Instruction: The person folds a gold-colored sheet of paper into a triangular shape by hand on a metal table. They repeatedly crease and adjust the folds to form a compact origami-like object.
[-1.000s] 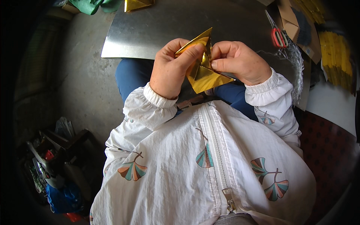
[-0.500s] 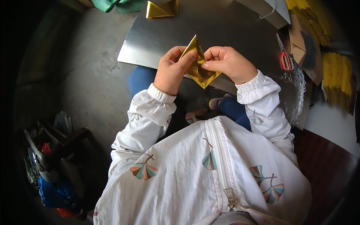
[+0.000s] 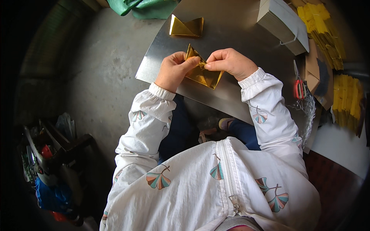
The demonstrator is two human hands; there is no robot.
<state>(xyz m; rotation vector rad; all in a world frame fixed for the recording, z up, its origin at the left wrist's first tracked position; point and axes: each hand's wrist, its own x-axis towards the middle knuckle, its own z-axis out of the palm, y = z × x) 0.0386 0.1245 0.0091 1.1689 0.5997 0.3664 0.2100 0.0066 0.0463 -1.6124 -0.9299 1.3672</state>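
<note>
Between my hands is a sheet of shiny gold foil paper (image 3: 208, 77), folded into a shape with pointed corners. My left hand (image 3: 174, 69) pinches its left side, thumb on top. With thumb and forefinger, my right hand (image 3: 232, 63) grips a fold near the paper's middle, close to the left thumb. The paper is held over the near edge of a grey metal table (image 3: 158, 57). Beyond it, a second folded gold paper piece (image 3: 186, 27) lies on the table.
Red-handled scissors (image 3: 299, 89) and clear plastic strands (image 3: 308, 115) lie at the right. Behind them are a cardboard piece (image 3: 313, 71), a strapped pale paper stack (image 3: 283, 27) and yellow bundles (image 3: 347, 98). A green bag (image 3: 154, 9) is at the far left, a cluttered cart (image 3: 50, 154) lower left.
The gold paper has tilted and its fold is opened wider at the right. My fingertips have come closer together. The whole view has shifted, showing more of the far table.
</note>
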